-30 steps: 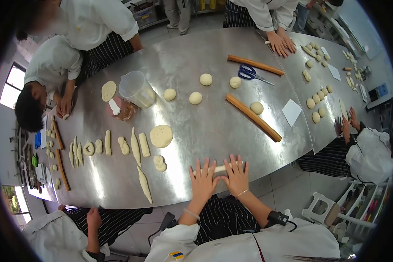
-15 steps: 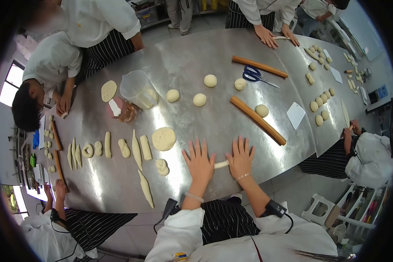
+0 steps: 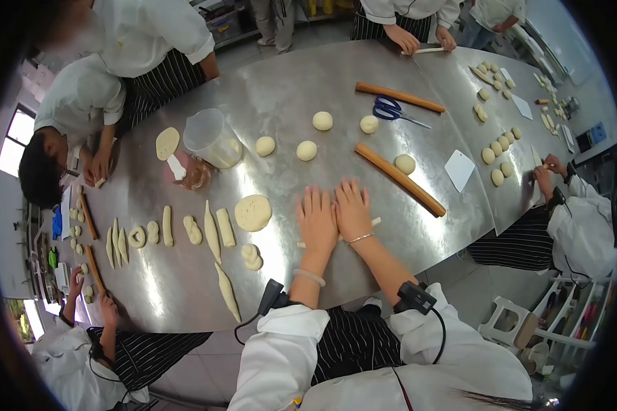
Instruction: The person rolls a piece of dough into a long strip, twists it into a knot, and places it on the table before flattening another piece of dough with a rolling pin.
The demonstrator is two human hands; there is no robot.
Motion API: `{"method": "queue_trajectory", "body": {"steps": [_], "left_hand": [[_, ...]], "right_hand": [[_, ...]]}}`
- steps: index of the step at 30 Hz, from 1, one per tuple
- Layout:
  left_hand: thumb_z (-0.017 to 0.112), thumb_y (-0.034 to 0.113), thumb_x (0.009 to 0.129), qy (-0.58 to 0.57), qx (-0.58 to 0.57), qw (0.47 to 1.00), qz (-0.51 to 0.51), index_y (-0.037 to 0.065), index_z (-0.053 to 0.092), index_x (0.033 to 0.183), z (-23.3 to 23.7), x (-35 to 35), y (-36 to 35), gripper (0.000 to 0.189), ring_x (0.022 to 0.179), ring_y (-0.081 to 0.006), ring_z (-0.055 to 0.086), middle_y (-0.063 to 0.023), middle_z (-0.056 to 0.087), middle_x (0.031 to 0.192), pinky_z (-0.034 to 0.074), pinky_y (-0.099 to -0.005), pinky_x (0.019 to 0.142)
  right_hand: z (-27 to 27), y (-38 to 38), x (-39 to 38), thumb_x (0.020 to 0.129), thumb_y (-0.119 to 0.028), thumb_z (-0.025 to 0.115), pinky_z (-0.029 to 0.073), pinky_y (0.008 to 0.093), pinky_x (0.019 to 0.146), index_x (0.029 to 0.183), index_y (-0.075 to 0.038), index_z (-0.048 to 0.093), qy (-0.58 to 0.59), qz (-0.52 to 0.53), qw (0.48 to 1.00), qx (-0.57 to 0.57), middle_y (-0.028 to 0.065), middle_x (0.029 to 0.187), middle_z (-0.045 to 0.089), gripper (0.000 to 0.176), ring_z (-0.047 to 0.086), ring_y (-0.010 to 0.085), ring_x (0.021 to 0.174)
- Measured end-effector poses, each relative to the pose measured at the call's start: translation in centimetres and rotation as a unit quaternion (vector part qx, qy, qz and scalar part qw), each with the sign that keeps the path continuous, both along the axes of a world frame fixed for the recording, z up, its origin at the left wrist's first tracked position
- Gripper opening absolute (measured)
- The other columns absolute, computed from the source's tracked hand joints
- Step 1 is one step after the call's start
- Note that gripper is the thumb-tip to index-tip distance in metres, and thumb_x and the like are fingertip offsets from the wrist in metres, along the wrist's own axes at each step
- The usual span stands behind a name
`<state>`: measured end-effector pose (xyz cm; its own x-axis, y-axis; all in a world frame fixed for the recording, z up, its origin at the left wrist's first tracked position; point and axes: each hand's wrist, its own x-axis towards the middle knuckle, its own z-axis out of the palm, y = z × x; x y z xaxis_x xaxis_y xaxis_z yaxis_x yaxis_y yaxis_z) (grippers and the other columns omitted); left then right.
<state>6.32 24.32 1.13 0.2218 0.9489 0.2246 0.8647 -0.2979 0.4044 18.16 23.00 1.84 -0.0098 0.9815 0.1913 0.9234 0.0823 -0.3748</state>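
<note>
My left hand (image 3: 317, 220) and my right hand (image 3: 353, 211) lie flat, side by side and touching, fingers spread, on a thin rope of dough (image 3: 374, 222) on the steel table (image 3: 301, 82). Only the rope's two ends stick out from under my palms. A long wooden rolling pin (image 3: 399, 179) lies just to the right of my right hand. A flat round dough disc with holes (image 3: 253, 212) sits left of my left hand.
Several dough balls (image 3: 306, 151), shaped dough pieces (image 3: 193, 230), a plastic jug (image 3: 214, 140), blue scissors (image 3: 391, 109), a second rolling pin (image 3: 399, 97) and a white scraper (image 3: 458, 170) lie on the table. Other people in white jackets work along every side.
My hands have come together and pushed forward over the dough rope, away from the table's near edge. A person at the far end lifted their dough strip.
</note>
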Motion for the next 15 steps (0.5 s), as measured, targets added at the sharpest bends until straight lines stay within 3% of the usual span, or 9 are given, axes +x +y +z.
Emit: {"method": "queue_trajectory", "body": {"steps": [4,7,9,12,15], "left_hand": [[0.057,0.038,0.090,0.035,-0.041,0.998,-0.014,0.008,0.049,0.137,1.1,-2.1,-8.1,0.056,0.140,-0.0390,0.028,-0.0186,0.040,0.147,0.019,-0.0592,0.112],[0.058,0.043,0.089,0.040,-0.073,0.996,-0.029,0.010,0.047,0.139,0.9,-3.8,-14.9,0.062,0.140,-0.0426,0.024,-0.0183,0.036,0.149,0.018,-0.0614,0.111],[0.057,0.046,0.089,0.047,-0.091,0.994,-0.036,0.010,0.046,0.140,1.2,-3.5,-14.8,0.064,0.141,-0.0445,0.022,-0.0183,0.034,0.150,0.017,-0.0622,0.111],[0.056,0.044,0.090,0.041,-0.074,0.995,0.055,0.009,0.044,0.142,1.9,-1.9,-7.9,0.064,0.141,-0.0462,0.020,-0.0188,0.031,0.152,0.012,-0.0631,0.112],[0.055,0.043,0.090,0.019,-0.042,0.998,0.051,0.008,0.042,0.143,-0.1,-3.2,-4.1,0.064,0.141,-0.0459,0.020,-0.0190,0.031,0.152,0.011,-0.0633,0.112]], "right_hand": [[-0.1,-8.0,1.0,0.087,-0.034,0.061,0.022,0.0580,0.110,0.140,-0.012,0.046,-0.057,0.037,0.997,-0.044,0.0126,0.149,0.038,0.059,0.032,0.0350,0.139],[1.2,-14.3,1.6,0.086,-0.039,0.062,0.020,0.0619,0.110,0.140,-0.012,0.047,-0.060,0.039,0.994,-0.082,0.0128,0.152,0.035,0.063,0.030,0.0358,0.140],[1.2,-15.3,1.2,0.085,-0.040,0.063,0.019,0.0643,0.109,0.141,-0.012,0.046,-0.071,0.010,0.992,-0.105,0.0136,0.153,0.033,0.064,0.028,0.0365,0.141],[-0.3,-7.1,1.1,0.085,-0.043,0.062,0.017,0.0641,0.110,0.142,-0.012,0.045,-0.080,-0.056,0.993,-0.065,0.0147,0.154,0.030,0.067,0.026,0.0377,0.142],[-1.8,-1.4,2.5,0.086,-0.043,0.062,0.016,0.0629,0.111,0.142,-0.010,0.045,-0.057,-0.071,0.995,-0.025,0.0153,0.154,0.030,0.067,0.024,0.0387,0.142]]}}
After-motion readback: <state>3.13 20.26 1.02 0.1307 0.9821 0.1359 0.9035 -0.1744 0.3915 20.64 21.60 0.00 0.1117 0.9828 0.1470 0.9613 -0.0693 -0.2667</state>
